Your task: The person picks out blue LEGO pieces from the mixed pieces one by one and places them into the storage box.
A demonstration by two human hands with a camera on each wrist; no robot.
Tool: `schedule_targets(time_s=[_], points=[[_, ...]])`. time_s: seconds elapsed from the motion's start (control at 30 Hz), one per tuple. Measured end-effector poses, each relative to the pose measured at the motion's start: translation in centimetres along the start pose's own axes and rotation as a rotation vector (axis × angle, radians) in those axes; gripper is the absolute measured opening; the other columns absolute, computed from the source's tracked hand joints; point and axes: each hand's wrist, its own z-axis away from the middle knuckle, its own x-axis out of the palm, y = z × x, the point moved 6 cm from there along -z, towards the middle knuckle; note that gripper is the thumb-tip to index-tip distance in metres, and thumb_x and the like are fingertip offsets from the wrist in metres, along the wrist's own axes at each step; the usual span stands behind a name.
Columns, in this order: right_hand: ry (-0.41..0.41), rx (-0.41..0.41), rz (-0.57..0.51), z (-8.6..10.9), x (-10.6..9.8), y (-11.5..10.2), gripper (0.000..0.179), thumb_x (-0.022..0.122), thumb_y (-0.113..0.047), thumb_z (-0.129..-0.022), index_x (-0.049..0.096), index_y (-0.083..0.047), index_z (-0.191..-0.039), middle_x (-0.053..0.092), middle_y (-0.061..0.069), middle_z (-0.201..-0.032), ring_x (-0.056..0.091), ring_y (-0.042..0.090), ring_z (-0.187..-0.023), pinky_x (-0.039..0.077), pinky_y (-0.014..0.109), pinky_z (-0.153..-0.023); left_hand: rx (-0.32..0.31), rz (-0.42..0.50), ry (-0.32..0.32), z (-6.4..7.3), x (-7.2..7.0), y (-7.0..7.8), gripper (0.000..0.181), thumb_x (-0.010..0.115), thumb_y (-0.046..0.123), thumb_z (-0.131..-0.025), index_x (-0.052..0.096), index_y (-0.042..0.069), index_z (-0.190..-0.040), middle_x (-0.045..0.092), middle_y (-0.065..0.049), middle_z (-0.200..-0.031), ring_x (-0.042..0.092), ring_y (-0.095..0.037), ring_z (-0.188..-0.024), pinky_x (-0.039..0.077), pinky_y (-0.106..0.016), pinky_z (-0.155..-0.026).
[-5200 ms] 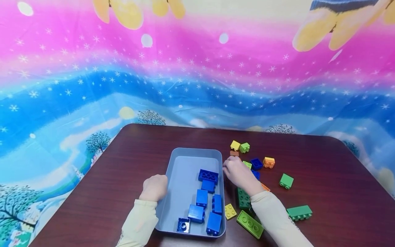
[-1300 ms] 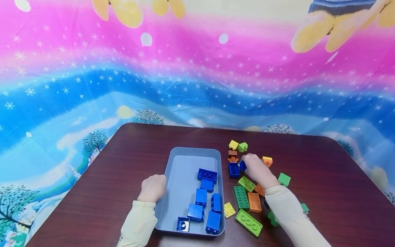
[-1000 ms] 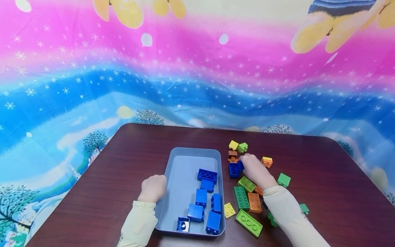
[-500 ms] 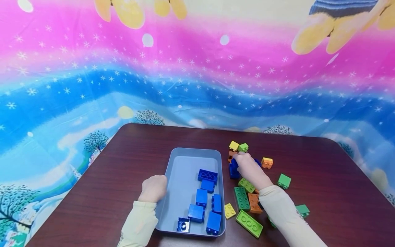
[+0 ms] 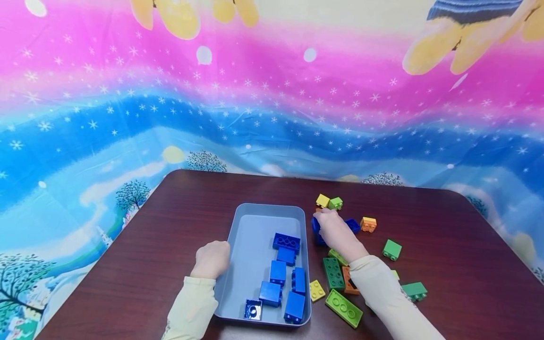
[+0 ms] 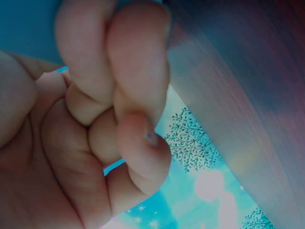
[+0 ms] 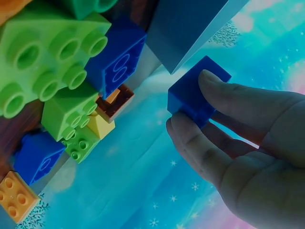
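My right hand (image 5: 337, 231) pinches a blue toy building brick (image 7: 195, 93) between thumb and fingertips, held above the loose bricks just right of the tray. Another blue brick (image 7: 116, 57) lies below it, partly hidden by the hand in the head view. The grey tray (image 5: 250, 222) holds several blue bricks (image 5: 278, 272), mostly along its right side. At the tray's left rim my left hand (image 5: 212, 259) holds the edge with curled fingers; the left wrist view shows those fingers (image 6: 138, 62) close up, and the contact itself is hidden.
Right of the tray lie several loose bricks: a dark green one (image 5: 333, 274), a lime one (image 5: 344, 308), a flat yellow one (image 5: 316, 291), an orange one (image 5: 368, 224) and green ones (image 5: 391, 249). A patterned cloth (image 5: 272, 94) hangs behind the brown table (image 5: 191, 203).
My right hand first reached near the tray's right rim, then among the bricks farther right. It took a blue brick and has since moved left with it. My left hand stays at the rim.
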Motion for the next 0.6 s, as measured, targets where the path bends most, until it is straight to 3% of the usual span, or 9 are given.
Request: schedule_targets(time_s=[0.23,0.6], points=[[0.006,-0.017,0.014,-0.2,0.0,-0.5,0.027,0.066,0.008,-0.074,0.06,0.008,-0.1,0.056,0.025,-0.104,0.052,0.04,-0.097,0.047,0.04,-0.076,-0.008,0.006,-0.007,0.0,0.0,0.0,0.023,0.053,-0.004,-0.078,0.05,0.008,-0.058,0.042,-0.003,-0.052,0.044,-0.016,-0.048,0.038,-0.034,-0.042],[0.041,-0.048,0.002,-0.2,0.0,-1.5,0.02,0.067,0.009,-0.073,0.062,0.004,-0.092,0.057,0.014,-0.083,0.055,0.031,-0.083,0.049,0.035,-0.068,-0.003,0.006,-0.006,-0.1,0.2,0.0,0.025,0.053,-0.004,-0.078,0.049,0.008,-0.057,0.042,-0.003,-0.051,0.042,-0.015,-0.047,0.037,-0.032,-0.041]])
